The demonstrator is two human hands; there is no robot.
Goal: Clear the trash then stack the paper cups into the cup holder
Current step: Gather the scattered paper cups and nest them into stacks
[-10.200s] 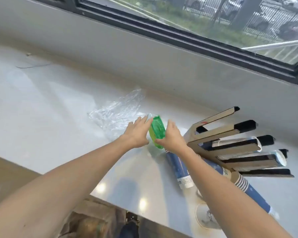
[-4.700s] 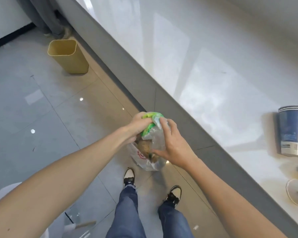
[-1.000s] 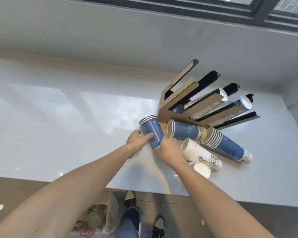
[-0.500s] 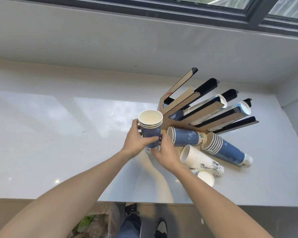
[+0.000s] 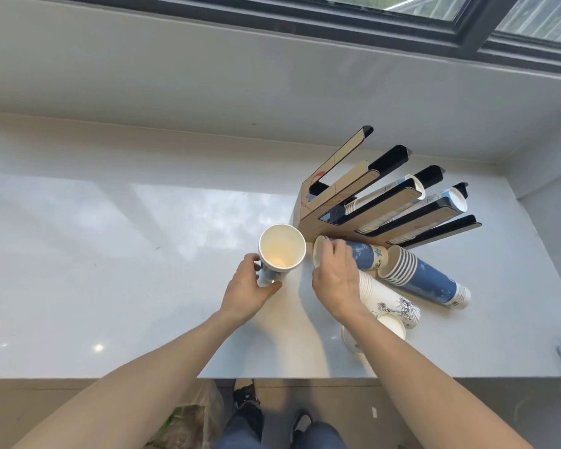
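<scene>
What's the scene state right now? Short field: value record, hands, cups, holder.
left hand: gripping an upright blue cup stack, open end up
right hand: closed over a blue cup stack lying on its side
other loose cups: long blue stack and white printed stack lying on the counter; one small white cup near the right forearm
cup holder: upright behind the cups, two slots hold cup stacks, the others look empty
trash: bag on the floor below the counter edge

cup stacks (image 5: 425, 280) lie before the cup holder (image 5: 370, 202).
</scene>
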